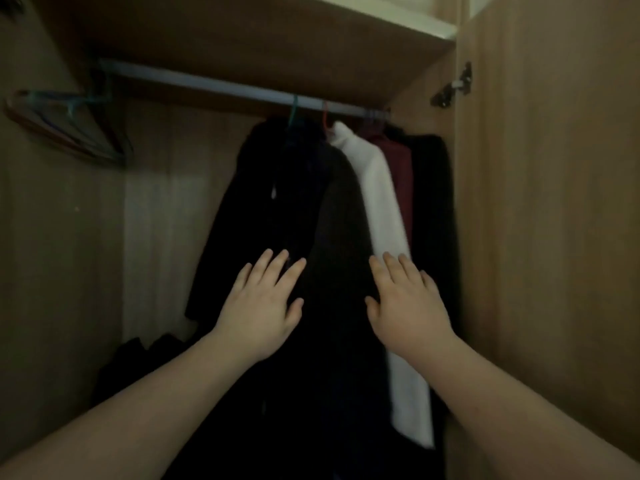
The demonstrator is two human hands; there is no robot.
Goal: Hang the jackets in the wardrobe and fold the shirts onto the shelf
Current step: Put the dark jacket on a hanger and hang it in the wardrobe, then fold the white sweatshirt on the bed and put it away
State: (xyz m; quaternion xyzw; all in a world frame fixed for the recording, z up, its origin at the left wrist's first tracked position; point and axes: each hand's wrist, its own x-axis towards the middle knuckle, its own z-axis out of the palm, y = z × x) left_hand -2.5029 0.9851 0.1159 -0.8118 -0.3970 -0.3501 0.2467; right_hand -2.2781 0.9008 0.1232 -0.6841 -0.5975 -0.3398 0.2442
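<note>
A long black jacket hangs on a green hanger from the grey rail inside the dim wardrobe. To its right hang a white garment, a dark red one and another black one. My left hand lies flat with straight fingers against the black jacket's front. A little to the right, my right hand is spread flat too, at the edge between the black jacket and the white garment. Neither hand grips anything.
Several bare hangers hang bunched at the rail's left end. A wooden shelf runs above the rail. The open door stands at the right. Dark clothing lies on the wardrobe floor at the lower left.
</note>
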